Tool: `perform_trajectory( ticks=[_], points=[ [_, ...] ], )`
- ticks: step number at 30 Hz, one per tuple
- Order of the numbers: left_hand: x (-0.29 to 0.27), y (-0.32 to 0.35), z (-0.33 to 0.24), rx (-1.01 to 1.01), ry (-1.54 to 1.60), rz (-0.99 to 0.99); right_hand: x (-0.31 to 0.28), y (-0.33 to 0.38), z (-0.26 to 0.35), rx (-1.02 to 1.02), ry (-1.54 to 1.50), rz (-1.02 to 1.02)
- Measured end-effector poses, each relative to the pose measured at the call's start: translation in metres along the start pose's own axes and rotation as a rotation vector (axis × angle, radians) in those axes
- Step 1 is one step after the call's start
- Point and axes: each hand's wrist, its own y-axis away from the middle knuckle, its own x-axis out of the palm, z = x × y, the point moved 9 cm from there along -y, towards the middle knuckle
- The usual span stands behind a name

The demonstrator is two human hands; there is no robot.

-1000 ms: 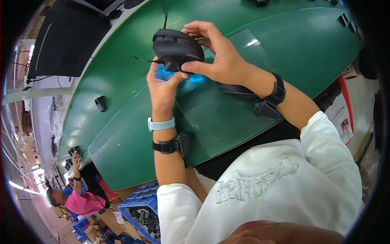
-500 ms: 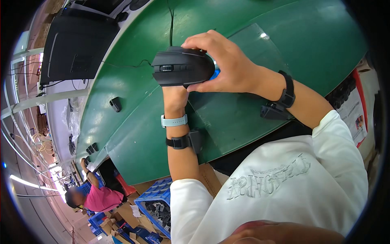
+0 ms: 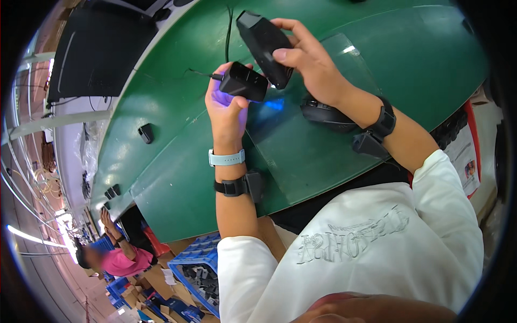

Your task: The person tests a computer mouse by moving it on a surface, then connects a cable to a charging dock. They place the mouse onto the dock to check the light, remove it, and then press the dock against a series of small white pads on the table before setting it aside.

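Note:
My right hand (image 3: 315,62) grips a black computer mouse (image 3: 264,46), tilted on its side with its front end up and left. Just below it, my left hand (image 3: 226,105) holds a small black block-shaped device (image 3: 244,82) with a thin cable leading out of its left side. Violet light falls on my left palm, and a blue glow (image 3: 274,104) shows on the table beside it. The mouse's lower end is close to the device; whether they touch I cannot tell. Under my right wrist a second black mouse (image 3: 326,114) rests on the table.
A clear sheet (image 3: 301,172) lies on the green table (image 3: 177,199). At the left sits another black block (image 3: 145,133), with a monitor (image 3: 97,59) beyond. A blue crate (image 3: 188,258) of dark parts stands below the table edge. A person in pink (image 3: 126,261) works farther off.
My right hand has raised the mouse and turned it on its side, away from my left hand. The cabled device and the mouse on the table have come into sight.

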Motion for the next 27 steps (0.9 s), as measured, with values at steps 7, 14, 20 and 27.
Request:
perform_trajectory(
  ticks=[7, 14, 20, 27],
  points=[
    [0.0, 0.003, -0.019, 0.193, -0.347, -0.111, -0.003, -0.004, -0.003, 0.047, -0.005, -0.02],
    [0.008, 0.004, -0.029, 0.247, -0.483, -0.091, 0.002, -0.005, 0.003, -0.008, 0.008, -0.005],
    [0.008, 0.004, -0.026, 0.238, -0.437, -0.091, 0.006, -0.003, 0.006, -0.073, 0.028, 0.051],
    [0.005, 0.004, -0.018, 0.175, -0.37, -0.097, 0.011, -0.001, 0.01, -0.11, 0.04, 0.074]
  ],
)
